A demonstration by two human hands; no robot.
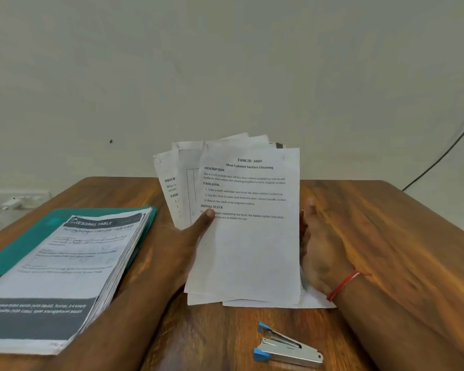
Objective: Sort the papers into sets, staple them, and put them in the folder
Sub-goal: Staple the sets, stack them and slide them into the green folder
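I hold a fanned bundle of printed papers (248, 236) upright over the middle of the table; the front sheet reads "Shoe Cabinet Surface Cleaning". My left hand (190, 236) grips the bundle's left edge, thumb on the front sheet. My right hand (320, 245), with a red thread at the wrist, holds the right edge from behind. A thick stack of papers (65, 269) headed "Dressing Table" lies at the left on a teal folder (19, 247). A silver and blue stapler (284, 346) lies on the table below the bundle.
The wooden table (386, 236) ends at a pale wall behind. A white charger and socket strip (14, 202) sit at the far left beyond the table edge. A dark cable (445, 153) runs down the wall at the right.
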